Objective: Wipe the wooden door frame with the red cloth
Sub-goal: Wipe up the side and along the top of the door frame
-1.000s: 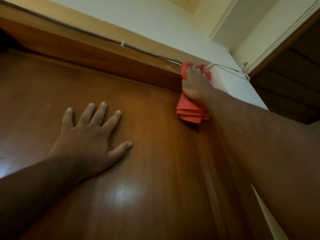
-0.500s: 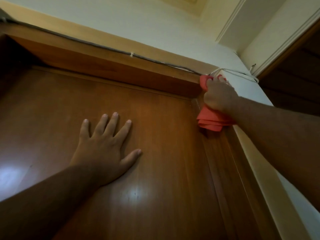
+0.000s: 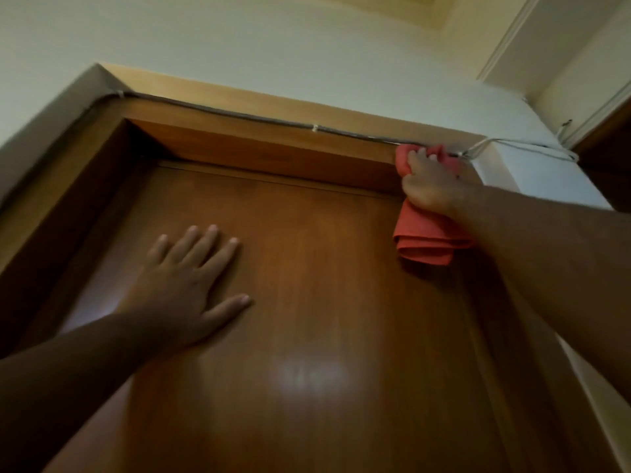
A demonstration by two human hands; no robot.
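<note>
The wooden door frame [image 3: 259, 148] runs across the top of a brown door [image 3: 307, 302] and down both sides. My right hand [image 3: 428, 186] grips the red cloth [image 3: 423, 238] and presses it into the frame's upper right corner; folded layers of cloth hang below the fist and a bit sticks out above the fingers. My left hand [image 3: 191, 285] lies flat on the door panel, fingers spread, holding nothing.
A grey cable [image 3: 273, 119] clipped along the top of the frame continues as white wires [image 3: 519, 146] past the right corner, right beside the cloth. White wall above, a second dark doorway [image 3: 607, 145] at the far right.
The view has swung left and up, so the frame's left corner now shows. My right hand stays with the cloth at the upper right corner; my left hand stays flat on the door.
</note>
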